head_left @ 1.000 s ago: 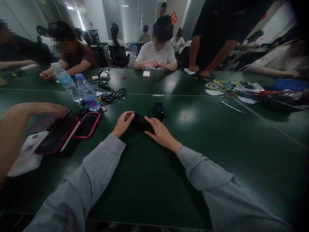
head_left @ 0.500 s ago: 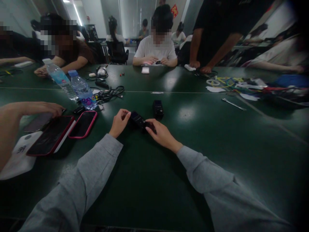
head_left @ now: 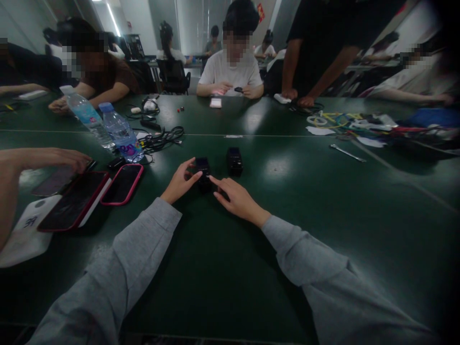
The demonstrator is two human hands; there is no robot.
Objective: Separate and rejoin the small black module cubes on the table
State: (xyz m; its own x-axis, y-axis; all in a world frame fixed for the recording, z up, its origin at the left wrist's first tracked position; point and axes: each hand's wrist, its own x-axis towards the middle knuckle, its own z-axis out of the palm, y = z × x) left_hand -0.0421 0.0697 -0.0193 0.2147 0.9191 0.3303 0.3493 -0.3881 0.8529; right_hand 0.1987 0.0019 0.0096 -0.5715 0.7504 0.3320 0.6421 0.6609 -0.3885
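A small black electronic device with a dark screen and little buttons stands on the green table, nearly upright in the view. My left hand grips it from the left, thumb near its buttons and fingers at its far left side. On the right, the index fingertip of my right hand is at the device's lower right edge, by the buttons; whether it presses one I cannot tell. The right hand's thumb and fingers are apart, holding nothing. A second black device of like shape stands just to the right.
Left of my hands lie a pink-rimmed phone, a red-cased phone and another person's hand. Behind them are two water bottles and black cables. Rightward lie a wrench and tangled wires.
The device has turned from slanting to nearly straight. My left thumb has shifted onto its front, and my right hand has loosened from its right end to a fingertip by the buttons.
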